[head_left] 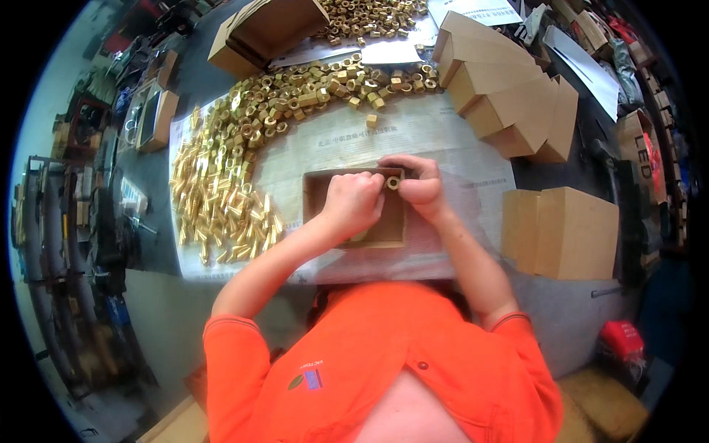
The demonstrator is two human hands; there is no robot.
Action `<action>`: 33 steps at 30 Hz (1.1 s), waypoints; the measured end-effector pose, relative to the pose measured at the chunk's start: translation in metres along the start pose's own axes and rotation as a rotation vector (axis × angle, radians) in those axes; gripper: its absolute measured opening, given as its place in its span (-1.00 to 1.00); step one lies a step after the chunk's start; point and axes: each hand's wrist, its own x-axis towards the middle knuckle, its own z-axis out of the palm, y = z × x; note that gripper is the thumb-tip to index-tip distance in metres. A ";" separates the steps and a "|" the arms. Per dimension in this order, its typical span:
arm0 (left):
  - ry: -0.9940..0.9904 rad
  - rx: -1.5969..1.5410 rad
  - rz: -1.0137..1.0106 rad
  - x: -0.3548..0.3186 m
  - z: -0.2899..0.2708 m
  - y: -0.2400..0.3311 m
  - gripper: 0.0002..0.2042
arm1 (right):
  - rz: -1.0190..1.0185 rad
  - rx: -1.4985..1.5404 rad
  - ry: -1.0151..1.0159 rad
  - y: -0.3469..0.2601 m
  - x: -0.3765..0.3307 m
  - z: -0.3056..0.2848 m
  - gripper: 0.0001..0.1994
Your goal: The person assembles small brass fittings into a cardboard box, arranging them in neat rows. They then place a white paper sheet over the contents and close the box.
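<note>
Counter, dark where it shows, lies around and beyond both grips, with a printed white sheet spread over it under the work. A long bank of brass hex nuts curves beyond the grips and round to the left, meeting a heap of slim tapered brass fittings left of the left forearm. Overlapping brown cartons lean beyond and right of the right grip. Directly beneath the two grips sits a shallow open box, a sensible place to work, since a slipped part would likely drop inside. The left grip is curled tight near the box's middle, and whether it has hold of anything cannot be told. The right grip is nearly closed, thumb and fingers at a single brass nut beside the left fingertips, its bore showing. For this fingertip handling, a light hold on the nut's flats, clear of the bore, should serve best; fingers close together and low over the box would steady it.
</note>
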 end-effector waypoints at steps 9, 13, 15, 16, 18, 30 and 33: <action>0.032 0.016 0.057 -0.002 0.007 -0.002 -0.89 | 0.008 -0.023 0.006 0.004 0.002 -0.002 -0.56; 0.052 -0.193 0.111 0.004 -0.020 -0.005 -0.87 | 0.123 0.171 0.010 -0.002 -0.001 0.000 -0.56; 0.134 -0.266 -0.042 0.016 -0.047 -0.006 -0.88 | 0.124 0.183 0.007 -0.003 0.000 0.000 -0.56; 0.211 -0.260 -0.058 0.026 -0.053 -0.012 -0.85 | 0.086 0.117 0.001 -0.002 0.001 -0.001 -0.56; 0.234 -0.216 -0.137 0.051 -0.056 -0.031 -0.78 | 0.047 0.030 -0.008 -0.002 0.001 -0.001 -0.56; -0.003 0.107 -0.098 0.092 -0.021 -0.071 -0.74 | 0.044 0.027 0.011 0.000 0.002 -0.001 -0.58; 0.002 0.228 -0.043 0.077 -0.028 -0.077 -0.81 | 0.037 0.012 0.012 0.001 0.001 0.001 -0.59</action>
